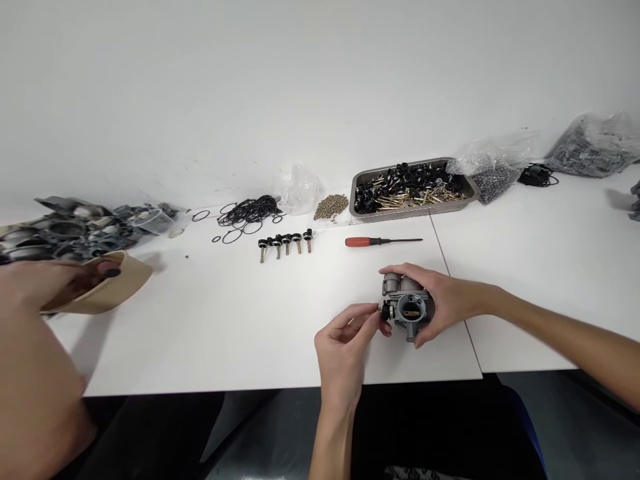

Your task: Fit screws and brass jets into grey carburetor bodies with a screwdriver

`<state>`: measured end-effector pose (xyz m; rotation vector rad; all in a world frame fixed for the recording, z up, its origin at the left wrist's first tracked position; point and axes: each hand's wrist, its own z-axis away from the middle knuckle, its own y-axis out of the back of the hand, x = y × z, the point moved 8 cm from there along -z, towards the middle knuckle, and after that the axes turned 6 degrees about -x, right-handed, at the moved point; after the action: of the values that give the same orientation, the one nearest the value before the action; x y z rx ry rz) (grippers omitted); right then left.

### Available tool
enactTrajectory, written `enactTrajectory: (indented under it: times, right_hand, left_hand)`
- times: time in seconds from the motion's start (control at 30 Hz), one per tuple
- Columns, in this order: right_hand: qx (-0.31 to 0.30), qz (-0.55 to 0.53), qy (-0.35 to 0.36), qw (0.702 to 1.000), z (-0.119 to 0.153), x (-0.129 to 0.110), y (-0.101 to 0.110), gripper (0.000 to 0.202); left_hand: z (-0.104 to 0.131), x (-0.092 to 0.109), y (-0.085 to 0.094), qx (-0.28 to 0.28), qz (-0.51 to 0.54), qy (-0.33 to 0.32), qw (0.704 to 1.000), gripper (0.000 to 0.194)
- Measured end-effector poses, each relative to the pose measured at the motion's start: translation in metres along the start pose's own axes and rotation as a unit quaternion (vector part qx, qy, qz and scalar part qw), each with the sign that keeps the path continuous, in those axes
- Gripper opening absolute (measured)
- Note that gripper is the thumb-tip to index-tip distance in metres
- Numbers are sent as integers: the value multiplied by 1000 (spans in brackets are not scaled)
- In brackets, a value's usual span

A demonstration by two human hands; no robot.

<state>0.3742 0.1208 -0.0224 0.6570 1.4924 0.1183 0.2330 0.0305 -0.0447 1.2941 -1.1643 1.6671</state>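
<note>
A grey metal carburetor (411, 308) rests near the table's front edge, its round bore facing me. My right hand (440, 300) is wrapped round its right side, thumb low and fingers over the top. At its left side sits a small black fitting (387, 311) with a pale ring. My left hand (353, 330) pinches the outer end of this fitting between thumb and fingertips; the exact contact is partly hidden. Behind the carburetor lies a screwdriver (361, 242) with a red handle, its tip to the right.
Several black-capped brass pieces (287, 245) form a row. Behind are black rubber rings (250, 212), small brass parts (331, 207), a metal tray (416, 213) and plastic bags (493, 175). At left, a co-worker's arm (37, 373) reaches by a tan container (127, 283) and metal castings (75, 230).
</note>
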Motion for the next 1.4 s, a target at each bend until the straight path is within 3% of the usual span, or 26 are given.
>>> enactTrajectory:
  times: [0.13,0.2,0.33,0.53,0.63,0.7,0.77,0.87,0.97,1.03,1.1,1.2,1.3,1.4]
  right_hand:
    - [-9,-11,-15,1000,1,-2,0,111]
    - [-14,-10,-24,1000,1,-3,1,111]
    - [-12,0,-28,1000,1,-3,1,110]
    - [-15,-12,-35,999,2,-1,0,111]
    - [-23,-20,-51,998,3,-1,-2,112]
    - [-26,-24,-59,998,3,0,-2,115]
    - [-23,-30,-61,997,3,0,-2,119]
    - [-16,-41,-69,997,3,-1,-2,119]
    - [-22,-42,-75,996,4,0,-5,112]
    - [-26,-34,-81,996,4,0,-7,113]
    - [-31,-24,-95,995,4,2,-8,118]
    - [-43,-18,-119,992,5,5,-8,125]
    - [-43,-32,-133,990,7,8,-3,131]
    - [-27,-45,-149,987,12,11,11,116]
  left_hand:
    - [1,4,-4,-24,-13,-47,999,14]
    - [3,6,-4,-9,-33,-60,998,11]
    - [8,12,-6,25,-75,-67,995,10]
    - [13,11,-8,8,-74,-70,995,9]
    - [0,19,0,-24,-108,-63,992,16]
    - [-23,34,3,-67,-182,-72,978,20]
    - [-57,54,-1,-116,-292,-121,942,19]
    - [-111,73,-17,-166,-454,-222,847,21]
    - [-154,50,-38,-257,-586,-215,738,30]
    - [-169,32,-42,-298,-607,-195,711,26]
    - [-175,24,-37,-306,-572,-174,741,22]
    - [-180,30,-16,-276,-443,-121,844,17]
    - [-186,52,11,-215,-268,-89,935,25]
    - [-193,76,33,-146,-109,-96,978,38]
